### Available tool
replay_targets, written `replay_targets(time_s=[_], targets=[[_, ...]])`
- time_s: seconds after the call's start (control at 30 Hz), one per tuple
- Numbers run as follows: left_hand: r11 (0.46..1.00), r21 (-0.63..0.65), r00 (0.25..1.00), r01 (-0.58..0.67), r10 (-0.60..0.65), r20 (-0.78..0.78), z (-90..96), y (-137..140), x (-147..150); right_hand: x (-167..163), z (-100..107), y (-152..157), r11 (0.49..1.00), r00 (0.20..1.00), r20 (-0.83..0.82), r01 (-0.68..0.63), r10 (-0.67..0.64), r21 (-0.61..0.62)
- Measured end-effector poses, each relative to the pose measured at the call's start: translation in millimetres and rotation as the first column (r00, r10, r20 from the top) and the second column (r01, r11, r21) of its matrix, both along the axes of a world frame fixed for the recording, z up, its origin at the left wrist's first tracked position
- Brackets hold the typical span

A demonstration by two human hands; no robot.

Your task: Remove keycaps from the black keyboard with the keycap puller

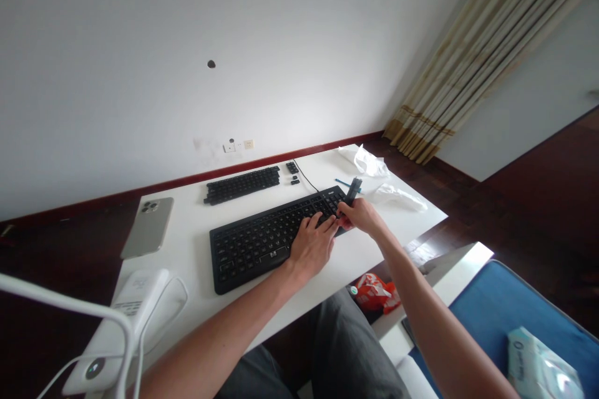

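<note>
The left hand lies flat on the right half of the black keyboard, fingers spread and pressing down on the keys; it grips nothing. The right hand sits just beyond the left fingertips, at the keyboard's right end, with its fingers closed around a slim dark tool. The tool's upper end stands up past the knuckles; its lower end is hidden by the fingers, so whether it touches a key cannot be told.

Judged step: work on the keys at the right end of the keyboard, with the left hand steadying the board and the right hand applying the tool.

Surroundings relative to the fingers:
- Beyond both hands, well apart, a detached row of black keycaps lies on the white table, with a few loose keycaps beside it.
- The keyboard cable runs back from the board, just past the right fingertips.
- A blue pen lies just behind the tool.
- Crumpled plastic wrap and a second piece lie to the right of the right hand.
- A phone lies face down far left of the left hand.

Next move, as judged: the tool needs a firm, square seat at the key while the left palm keeps the board from sliding.
</note>
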State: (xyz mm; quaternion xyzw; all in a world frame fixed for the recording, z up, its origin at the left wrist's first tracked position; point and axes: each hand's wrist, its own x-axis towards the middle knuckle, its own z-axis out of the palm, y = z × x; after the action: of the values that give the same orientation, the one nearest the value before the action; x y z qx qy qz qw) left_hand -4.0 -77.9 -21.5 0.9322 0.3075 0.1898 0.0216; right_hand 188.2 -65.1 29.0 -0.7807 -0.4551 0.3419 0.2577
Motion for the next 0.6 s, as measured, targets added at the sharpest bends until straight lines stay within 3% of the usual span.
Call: replay_targets(time_s=[0.2, 0.4, 0.6], targets=[[1.0, 0.002, 1.0, -0.014, 0.014, 0.015, -3.5, -1, 1, 8, -8, 13, 0.999, 1.0, 0.003, 0.006, -0.006, -0.041], [1.0, -0.006, 1.0, -0.009, 0.009, 0.028, 0.2, -2, -1, 3, -2, 10, 0.998, 0.999, 0.042, -0.033, 0.034, -0.046], [0.991, -0.134, 0.988, -0.009, 0.03, 0.154, 7.1, 9, 5, 22, -3, -22, 0.985, 0.997, 0.032, 0.061, -0.067, 0.159]])
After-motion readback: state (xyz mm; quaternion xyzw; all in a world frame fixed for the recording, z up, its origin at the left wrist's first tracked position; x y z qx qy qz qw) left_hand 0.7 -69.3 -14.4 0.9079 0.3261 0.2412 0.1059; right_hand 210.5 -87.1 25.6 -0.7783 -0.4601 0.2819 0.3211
